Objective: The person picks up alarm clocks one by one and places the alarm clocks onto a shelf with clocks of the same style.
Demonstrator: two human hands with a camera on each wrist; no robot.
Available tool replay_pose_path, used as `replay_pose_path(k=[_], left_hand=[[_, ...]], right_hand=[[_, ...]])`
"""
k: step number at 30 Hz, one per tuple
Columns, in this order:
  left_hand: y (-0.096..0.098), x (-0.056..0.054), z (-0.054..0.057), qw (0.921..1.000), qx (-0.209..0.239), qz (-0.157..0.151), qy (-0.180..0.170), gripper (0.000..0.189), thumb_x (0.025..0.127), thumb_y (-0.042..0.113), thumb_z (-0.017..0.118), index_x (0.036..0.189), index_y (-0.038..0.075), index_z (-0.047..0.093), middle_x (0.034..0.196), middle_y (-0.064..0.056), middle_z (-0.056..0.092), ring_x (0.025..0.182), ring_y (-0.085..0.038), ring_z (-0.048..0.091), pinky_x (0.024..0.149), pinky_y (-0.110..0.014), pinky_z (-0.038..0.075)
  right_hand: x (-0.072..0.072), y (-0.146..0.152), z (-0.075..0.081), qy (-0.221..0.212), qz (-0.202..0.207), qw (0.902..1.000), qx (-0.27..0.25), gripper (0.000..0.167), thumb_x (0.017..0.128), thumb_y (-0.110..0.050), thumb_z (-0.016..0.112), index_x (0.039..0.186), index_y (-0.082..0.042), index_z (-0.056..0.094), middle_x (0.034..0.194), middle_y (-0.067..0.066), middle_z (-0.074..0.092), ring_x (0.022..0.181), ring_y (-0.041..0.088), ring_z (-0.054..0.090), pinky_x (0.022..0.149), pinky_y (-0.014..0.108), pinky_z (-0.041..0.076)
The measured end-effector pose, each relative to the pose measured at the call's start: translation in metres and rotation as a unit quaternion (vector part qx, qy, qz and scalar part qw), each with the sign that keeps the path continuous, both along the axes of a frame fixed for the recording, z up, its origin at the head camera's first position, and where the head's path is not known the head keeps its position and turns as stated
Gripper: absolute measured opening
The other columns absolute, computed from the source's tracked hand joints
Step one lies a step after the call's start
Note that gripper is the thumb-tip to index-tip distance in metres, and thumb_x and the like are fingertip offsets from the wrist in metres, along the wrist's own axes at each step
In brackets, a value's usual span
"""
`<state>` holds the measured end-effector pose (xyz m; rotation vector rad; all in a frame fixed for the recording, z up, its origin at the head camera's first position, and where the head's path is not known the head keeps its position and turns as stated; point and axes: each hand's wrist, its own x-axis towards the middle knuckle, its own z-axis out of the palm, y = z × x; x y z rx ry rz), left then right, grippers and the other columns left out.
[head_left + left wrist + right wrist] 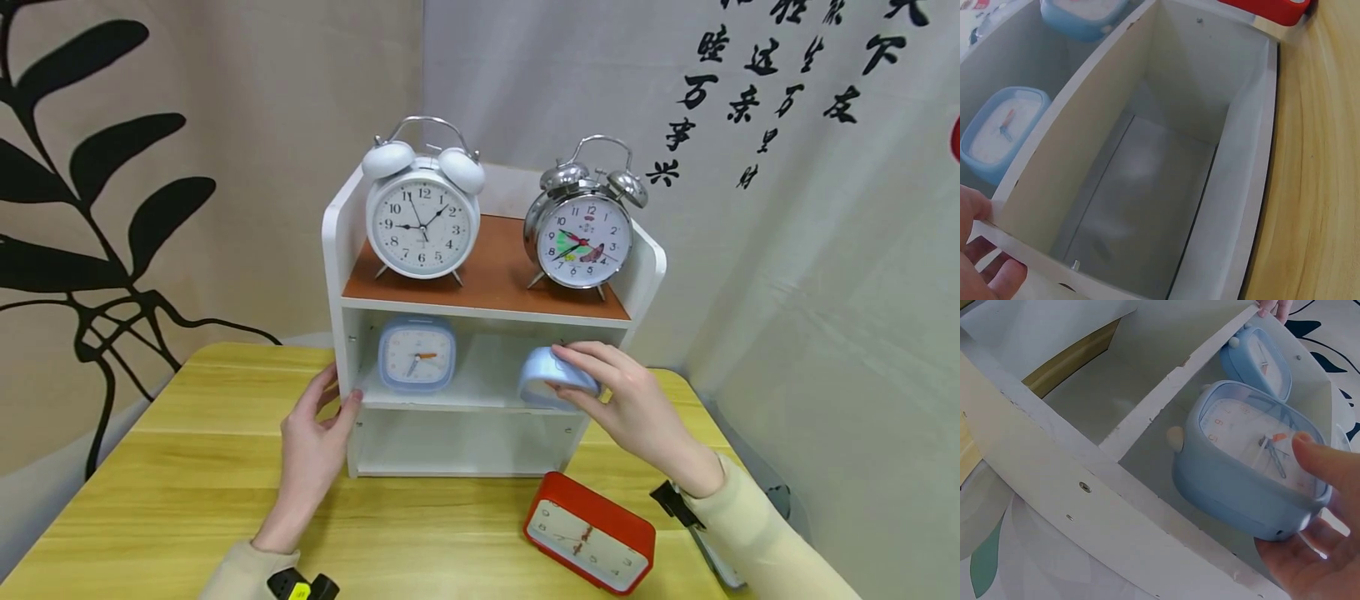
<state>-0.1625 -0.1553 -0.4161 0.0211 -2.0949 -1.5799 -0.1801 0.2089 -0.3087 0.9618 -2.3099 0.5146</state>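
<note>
My right hand (630,400) holds a light blue alarm clock (1235,481) by its ends, thumb on the face side, fingers on the other. That clock is at the right of the middle compartment of a small white shelf (457,442), tilted in the head view. A matching blue clock (417,354) stands upright at the compartment's left. My left hand (315,442) grips the shelf's left side panel, thumb at the front edge and fingers on the outer face. On the brown top stand a white twin-bell clock (423,225) and a silver twin-bell clock (583,237).
A red alarm clock (592,533) lies on the wooden table (427,533) in front of the shelf's right corner, its face toward me. Beneath the right forearm a grey flat object (720,562) shows in part. Behind the table hangs a printed cloth (787,250).
</note>
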Motion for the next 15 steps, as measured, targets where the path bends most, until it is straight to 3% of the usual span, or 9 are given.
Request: replay_pose_path(k=[15], left_hand=[[-0.001, 0.000, -0.001, 1.0000, -0.003, -0.001, 0.005, 0.048, 0.104, 0.007, 0.063, 0.151, 0.002, 0.053, 0.151, -0.025, 0.059, 0.130, -0.042, 0.063, 0.080, 0.004, 0.050]], right_hand=[[-0.012, -0.007, 0.004, -0.011, 0.006, 0.9999, 0.008, 0.049, 0.082, -0.011, 0.090, 0.129, -0.008, 0.074, 0.115, 0.008, 0.076, 0.097, 0.022, 0.071, 0.081, 0.040, 0.067]])
